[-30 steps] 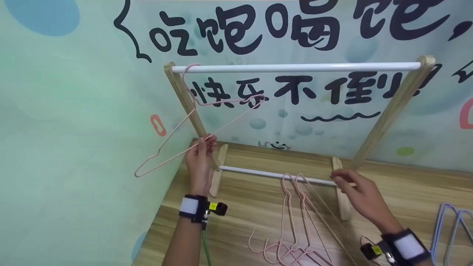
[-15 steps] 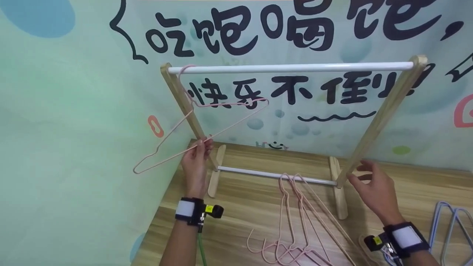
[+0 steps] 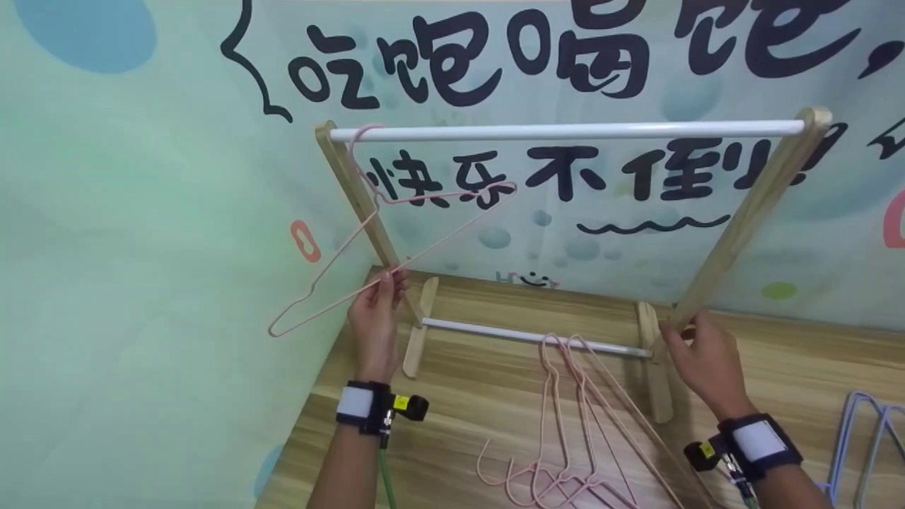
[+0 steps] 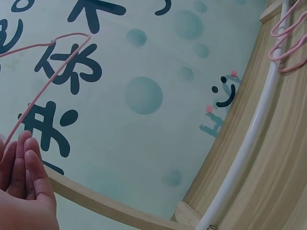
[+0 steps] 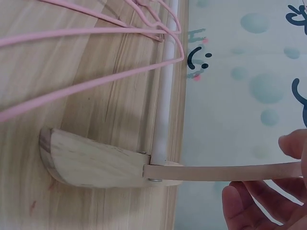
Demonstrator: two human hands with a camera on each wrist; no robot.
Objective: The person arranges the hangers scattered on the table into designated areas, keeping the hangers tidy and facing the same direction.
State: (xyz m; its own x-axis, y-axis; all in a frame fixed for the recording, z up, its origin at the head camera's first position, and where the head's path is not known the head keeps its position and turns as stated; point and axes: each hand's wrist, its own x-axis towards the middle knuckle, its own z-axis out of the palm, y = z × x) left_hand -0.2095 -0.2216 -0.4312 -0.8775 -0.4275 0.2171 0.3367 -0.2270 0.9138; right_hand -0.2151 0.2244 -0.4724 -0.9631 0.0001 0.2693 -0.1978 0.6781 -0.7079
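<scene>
the left hand (image 3: 375, 311) pinches the bottom wire of a thin pink wire hanger (image 3: 396, 240) between its fingertips (image 4: 29, 153), fingers held close together and pointing up. the hanger's hook sits over the white top rod (image 3: 565, 130) of a small light wooden clothes rack (image 3: 742, 219), close to the rod's left end, and the hanger hangs tilted, its lower left corner swung out toward the pale green wall (image 3: 141, 233).

the right hand (image 3: 700, 360) is at the base of the rack's right slanted wooden post (image 5: 216, 171), thumb and fingers curled around it in a narrow grip just above the rounded wooden foot (image 5: 91, 163).

the white lower crossbar (image 3: 537, 336) runs between the two feet near the light wood-grain tabletop (image 3: 481, 410). a bunch of loose pink wire hangers (image 3: 565, 424) lies on the tabletop, their upper ends resting against the crossbar. pale blue and grey wire hangers (image 3: 870, 438) lie at the right edge. the wall behind carries large black painted characters (image 3: 466, 56).
</scene>
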